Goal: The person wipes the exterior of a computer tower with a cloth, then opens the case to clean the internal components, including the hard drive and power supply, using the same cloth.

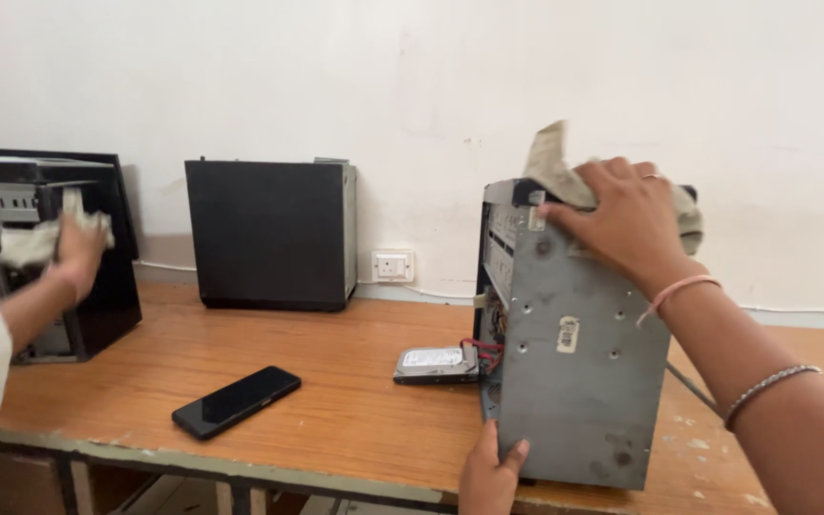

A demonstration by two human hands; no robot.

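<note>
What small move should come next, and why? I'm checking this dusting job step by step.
Probably draw the right hand and its cloth along the top edge of the grey computer case. The cloth sits bunched at one top corner, and the left hand already braces the case's lower edge on the wooden table.

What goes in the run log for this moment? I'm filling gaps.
right hand: presses cloth on grey computer case top | left hand: steadies case bottom corner | hard drive beside it

Wooden table [336, 410], black phone [236, 401], hard drive [436, 363], three computer cases [574, 353].
</note>
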